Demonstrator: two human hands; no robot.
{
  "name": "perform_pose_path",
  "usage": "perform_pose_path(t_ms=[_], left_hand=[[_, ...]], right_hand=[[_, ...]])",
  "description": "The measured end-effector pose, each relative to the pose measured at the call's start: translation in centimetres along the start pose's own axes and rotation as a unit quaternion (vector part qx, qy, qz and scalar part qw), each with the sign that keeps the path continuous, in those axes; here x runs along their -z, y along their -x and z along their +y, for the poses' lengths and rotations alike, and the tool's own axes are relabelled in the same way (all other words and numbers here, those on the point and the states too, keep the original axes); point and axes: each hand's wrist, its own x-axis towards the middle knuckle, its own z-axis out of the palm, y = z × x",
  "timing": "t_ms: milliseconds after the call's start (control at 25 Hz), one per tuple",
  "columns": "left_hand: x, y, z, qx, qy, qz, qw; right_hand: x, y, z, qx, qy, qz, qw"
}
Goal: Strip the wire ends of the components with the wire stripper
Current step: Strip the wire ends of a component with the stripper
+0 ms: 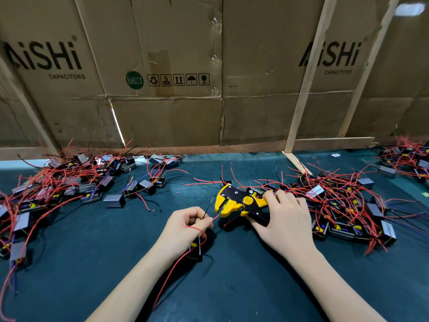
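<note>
the right hand (pixel 282 217) grips the wire stripper (pixel 241 203), its jaws gaping just beside the red wire end (pixel 216 216) pinched in the left hand (pixel 185 225). likely risk: the short, limp end misses the notch or sits too deep, nicking strands. the component (pixel 196 248) under the left palm is mostly hidden; the thin black wire (pixel 208 207) tip is blurred

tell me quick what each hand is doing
Left hand: pinching a red wire end.
Right hand: gripping the wire stripper.
</note>
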Motion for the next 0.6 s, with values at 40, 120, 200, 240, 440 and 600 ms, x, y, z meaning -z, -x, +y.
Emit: perform_pose_path(t_ms=[40, 120, 200, 240, 440, 600], left_hand=[[-0.02, 0.01, -0.03, 0.003, -0.008, 0.005, 1.000], [-0.03, 0.02, -0.08, 0.002, -0.017, 0.013, 1.000], [-0.02, -0.07, -0.07, -0.005, -0.022, 0.014, 1.000], [0.00, -0.13, -0.13, -0.011, -0.025, 0.012, 1.000], [0.06, -0.26, -0.40, -0.020, -0.031, 0.012, 0.999], [0.11, -0.16, -0.16, -0.017, -0.021, 0.004, 1.000]], right_hand=[[0.06, -0.03, -0.19, 0.004, -0.004, 0.004, 1.000], [0.18, -0.08, -0.44, 0.014, -0.009, 0.009, 1.000], [0.26, -0.09, -0.53, 0.019, -0.009, 0.009, 1.000], [0.27, -0.10, -0.52, 0.021, -0.006, 0.010, 1.000], [0.23, -0.15, -0.28, 0.035, 0.001, 0.025, 0.999], [0.42, -0.23, -0.51, 0.018, -0.006, 0.028, 0.999]])
